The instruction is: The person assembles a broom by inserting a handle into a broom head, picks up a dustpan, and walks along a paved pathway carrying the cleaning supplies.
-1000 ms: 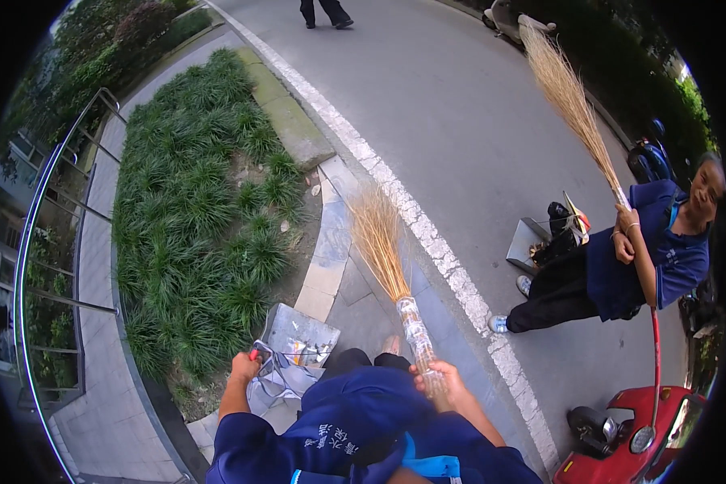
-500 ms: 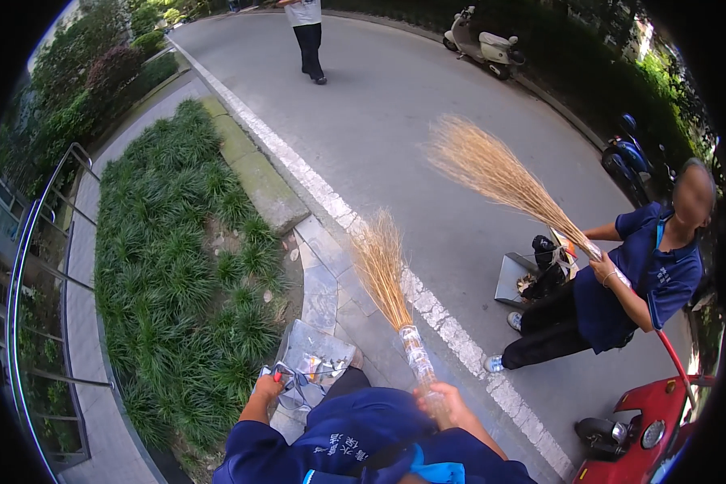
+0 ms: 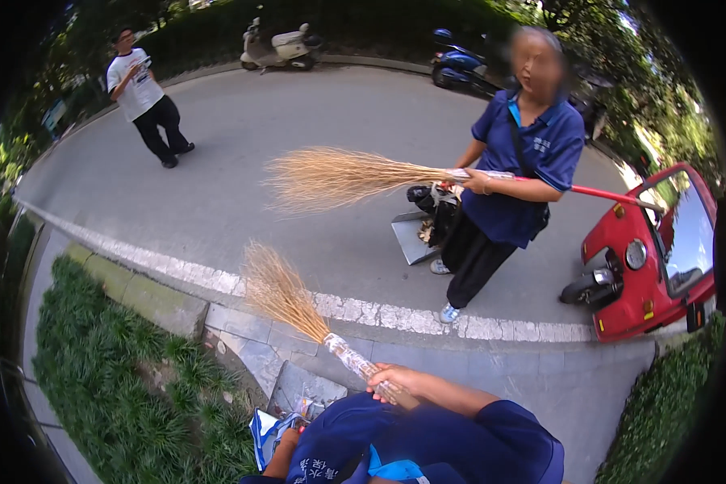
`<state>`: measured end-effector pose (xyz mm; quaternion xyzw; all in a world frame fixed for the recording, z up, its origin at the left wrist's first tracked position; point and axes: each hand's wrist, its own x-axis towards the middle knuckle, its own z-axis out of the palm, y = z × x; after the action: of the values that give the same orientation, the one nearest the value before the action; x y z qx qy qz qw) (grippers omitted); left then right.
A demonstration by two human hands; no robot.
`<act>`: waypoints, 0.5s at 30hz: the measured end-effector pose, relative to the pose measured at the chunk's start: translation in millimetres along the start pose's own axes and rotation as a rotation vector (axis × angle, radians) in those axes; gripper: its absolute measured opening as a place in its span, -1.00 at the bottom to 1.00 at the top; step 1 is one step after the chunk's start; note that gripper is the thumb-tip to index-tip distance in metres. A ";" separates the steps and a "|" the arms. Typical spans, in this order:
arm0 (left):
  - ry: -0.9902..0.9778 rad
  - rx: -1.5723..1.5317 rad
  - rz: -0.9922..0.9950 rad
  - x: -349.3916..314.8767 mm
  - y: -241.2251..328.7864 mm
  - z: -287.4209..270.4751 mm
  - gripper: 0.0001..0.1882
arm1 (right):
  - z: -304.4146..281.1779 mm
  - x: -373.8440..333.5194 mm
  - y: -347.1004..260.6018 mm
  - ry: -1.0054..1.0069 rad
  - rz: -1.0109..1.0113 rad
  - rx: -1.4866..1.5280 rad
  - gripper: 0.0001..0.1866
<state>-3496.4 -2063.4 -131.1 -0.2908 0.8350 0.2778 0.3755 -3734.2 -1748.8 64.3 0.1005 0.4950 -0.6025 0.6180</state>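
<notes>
My right hand (image 3: 395, 383) is closed round the tape-wrapped handle of a straw broom (image 3: 282, 298). Its bristles point up and to the left, above the white road line. Low in front of me, my left hand (image 3: 285, 445) is closed and partly hidden by my dark blue shirt; it appears to grip the metal dustpan (image 3: 286, 389) near a red part. Bits of litter lie in the pan, and a blue and white plastic bag (image 3: 264, 436) hangs beside that hand.
A co-worker (image 3: 516, 161) holds another straw broom (image 3: 347, 177) across the road, beside a second dustpan (image 3: 412, 239) with black bags. A red three-wheeled vehicle (image 3: 637, 274) stands right. Another person (image 3: 149, 97) and parked scooters (image 3: 286, 48) are farther off. Green planting (image 3: 129, 363) borders the paving left.
My view has turned right, bringing the co-worker and red vehicle more fully into sight. Both hands keep their holds. The co-worker's broom now looks nearly level.
</notes>
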 end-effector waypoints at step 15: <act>0.018 0.024 0.093 29.0 2.5 -10.2 -0.55 | -16.0 -4.1 -17.1 -0.015 -0.077 -0.008 -0.52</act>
<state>-3518.8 -2076.7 -147.6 -0.2498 0.8543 0.2821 0.3580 -3755.6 -1739.0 67.6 0.0745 0.4963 -0.6247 0.5982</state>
